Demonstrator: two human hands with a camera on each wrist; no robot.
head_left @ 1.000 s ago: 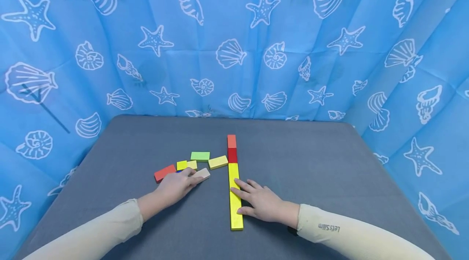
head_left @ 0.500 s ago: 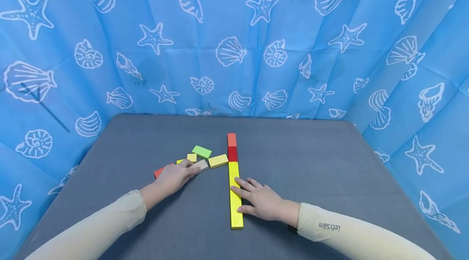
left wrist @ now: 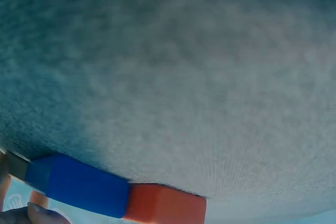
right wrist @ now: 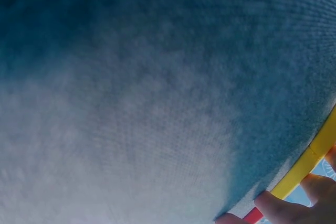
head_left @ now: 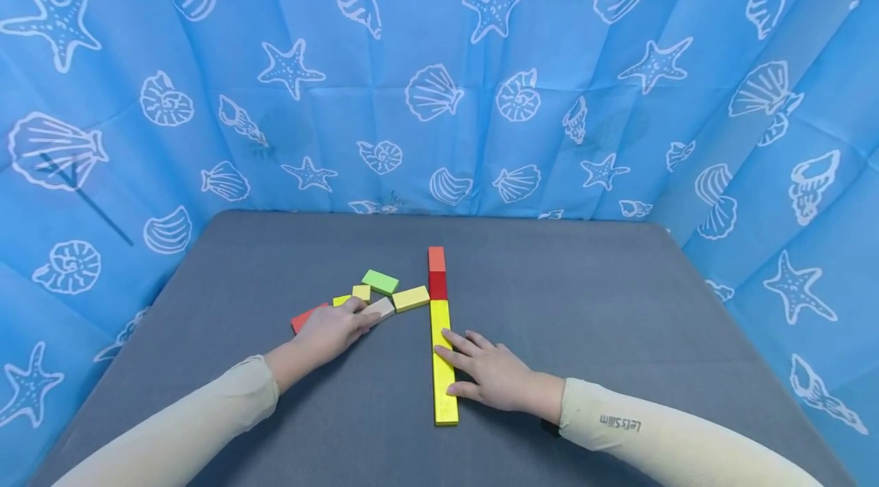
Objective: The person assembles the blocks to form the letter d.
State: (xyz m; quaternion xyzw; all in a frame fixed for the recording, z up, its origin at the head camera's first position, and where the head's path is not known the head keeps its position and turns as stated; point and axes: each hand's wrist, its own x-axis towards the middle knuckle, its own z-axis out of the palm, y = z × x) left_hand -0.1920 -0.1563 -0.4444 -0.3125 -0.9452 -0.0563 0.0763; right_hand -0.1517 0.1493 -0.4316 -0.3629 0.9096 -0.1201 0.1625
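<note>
My left hand (head_left: 328, 334) pinches a pale wooden block (head_left: 380, 310) at its left end. In the left wrist view a blue block (left wrist: 79, 184) and a red block (left wrist: 173, 203) lie near its fingers; in the head view the hand hides the blue one. My right hand (head_left: 497, 376) rests spread on a straight row of yellow blocks (head_left: 445, 403), fingertips on the top. Beyond the yellow, a dark red block (head_left: 437, 285) and a lighter red block (head_left: 436, 259) continue the line. The right wrist view shows a seam between yellow blocks (right wrist: 296, 177).
Left of the row lie a light yellow block (head_left: 412, 298), its right end at the row, a green block (head_left: 381, 282), a small yellow block (head_left: 361, 292) and a partly covered red block (head_left: 305, 317). A patterned blue curtain (head_left: 384, 105) hangs behind the grey table (head_left: 584, 281).
My left hand has moved the pale block slightly away from me, closer to the light yellow block. The green block has turned and shifted back. My right hand keeps its place on the row.
</note>
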